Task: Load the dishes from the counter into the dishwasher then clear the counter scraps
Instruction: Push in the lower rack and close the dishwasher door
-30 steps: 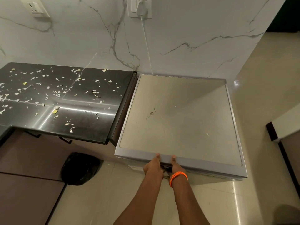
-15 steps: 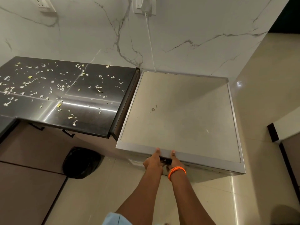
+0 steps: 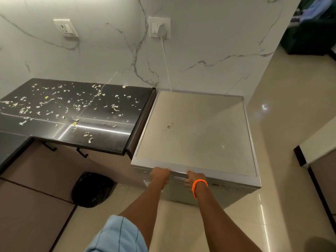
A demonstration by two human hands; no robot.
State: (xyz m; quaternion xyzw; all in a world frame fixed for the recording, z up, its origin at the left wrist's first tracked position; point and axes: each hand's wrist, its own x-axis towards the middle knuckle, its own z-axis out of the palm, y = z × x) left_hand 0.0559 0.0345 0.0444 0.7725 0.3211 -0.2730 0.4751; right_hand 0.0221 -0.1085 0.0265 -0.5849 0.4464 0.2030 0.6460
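A grey free-standing dishwasher (image 3: 196, 128) stands against the marble wall, right of the black counter (image 3: 109, 142). Its door (image 3: 209, 195) faces me and looks closed. My left hand (image 3: 161, 176) and my right hand (image 3: 195, 179), which wears an orange wristband, both curl their fingers under the top front edge at the door handle, a short gap between them. Several pale food scraps (image 3: 78, 106) lie scattered over the counter. No dishes are in view on it.
A black bin bag (image 3: 92, 190) sits on the floor below the counter, left of the dishwasher. A white power cord (image 3: 166, 66) runs from a wall socket down behind the machine. Cabinet handles (image 3: 81, 152) stick out under the counter edge.
My view has pulled back and up, so the dishwasher's front face now shows. My hands have spread slightly apart along the front edge and still hold it.
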